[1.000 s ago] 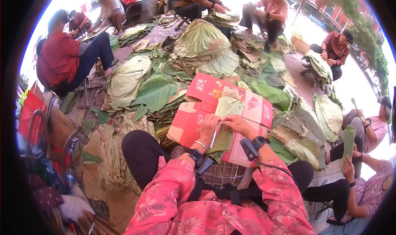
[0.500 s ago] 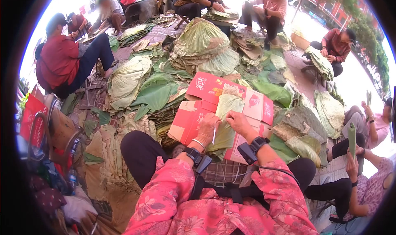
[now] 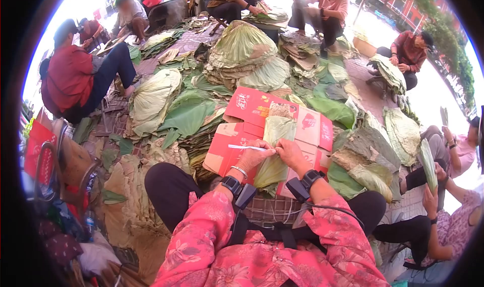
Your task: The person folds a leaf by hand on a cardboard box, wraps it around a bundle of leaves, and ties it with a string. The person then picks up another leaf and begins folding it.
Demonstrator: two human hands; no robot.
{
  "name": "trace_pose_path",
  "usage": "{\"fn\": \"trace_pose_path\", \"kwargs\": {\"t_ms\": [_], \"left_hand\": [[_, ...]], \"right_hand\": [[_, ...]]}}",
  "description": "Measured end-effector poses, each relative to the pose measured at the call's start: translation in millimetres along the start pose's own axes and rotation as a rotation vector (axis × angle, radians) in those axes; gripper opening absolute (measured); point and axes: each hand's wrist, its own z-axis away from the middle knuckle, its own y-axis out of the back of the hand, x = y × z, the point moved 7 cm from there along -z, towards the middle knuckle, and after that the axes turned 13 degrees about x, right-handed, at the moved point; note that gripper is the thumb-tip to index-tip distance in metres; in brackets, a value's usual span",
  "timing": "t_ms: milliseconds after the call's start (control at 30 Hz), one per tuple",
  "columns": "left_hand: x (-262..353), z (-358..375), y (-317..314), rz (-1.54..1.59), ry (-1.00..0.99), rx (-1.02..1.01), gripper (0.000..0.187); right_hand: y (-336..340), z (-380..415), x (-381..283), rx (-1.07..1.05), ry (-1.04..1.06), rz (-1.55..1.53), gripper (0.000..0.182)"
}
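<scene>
A folded pale green leaf (image 3: 278, 131) lies lengthwise on a flattened red cardboard box (image 3: 237, 133) in front of my knees. My left hand (image 3: 254, 157) is closed at the leaf's left edge, and a thin white strip (image 3: 247, 147) sticks out of it toward the left. My right hand (image 3: 291, 153) pinches the leaf from the right, its fingertips touching those of my left hand. The leaf's lower end hangs past the hands toward my lap.
Large stacks of dried leaves (image 3: 242, 50) spread beyond the box. More leaves (image 3: 365, 148) lie at the right. Several people sit around the pile, one in red (image 3: 70, 80) at the left. A chair (image 3: 75, 161) with a red bag (image 3: 38, 146) stands at the left.
The white strip has swung from pointing down to pointing left. My left hand has turned and moved slightly down; both hands now meet lower on the leaf.
</scene>
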Motion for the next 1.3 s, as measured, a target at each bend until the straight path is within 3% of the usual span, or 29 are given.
{"fn": "trace_pose_path", "kwargs": {"t_ms": [133,233,533,633,833,967,1067,1167,1300], "left_hand": [[-10.1,-2.0,0.5,0.076,0.118,-0.029,0.023],[-15.2,-4.4,0.8,0.002,0.118,0.016,0.019],[-21.1,-3.2,-4.0,0.159,0.262,0.167,0.014],[-29.6,-7.2,-6.8,0.217,0.26,0.192,0.013],[-17.1,-6.0,-12.3,-0.239,0.06,0.085,0.015],[-20.1,-4.2,-10.4,-0.092,0.117,0.088,0.014],[-26.2,-2.7,-8.1,-0.003,0.195,0.111,0.013],[-21.6,-1.6,-6.7,0.079,0.225,0.093,0.012],[-30.4,-4.7,-5.7,0.057,0.22,0.074,0.011]], "right_hand": [[-0.4,1.1,-0.9,0.034,0.022,0.01,0.015],[-1.0,0.5,1.8,0.058,0.018,0.005,0.016],[15.5,5.0,-2.4,0.103,-0.11,-0.036,0.022],[14.8,3.8,-2.5,0.078,-0.138,-0.087,0.024],[10.0,-4.6,-11.9,0.053,-0.195,-0.151,0.028],[-0.3,-7.6,-2.4,0.021,-0.25,-0.183,0.023],[9.1,-13.5,-3.2,0.129,-0.218,-0.417,0.015],[18.7,-4.2,-18.8,0.066,0.148,-0.013,0.014],[21.2,2.5,-22.2,0.049,0.191,0.121,0.01]]}}
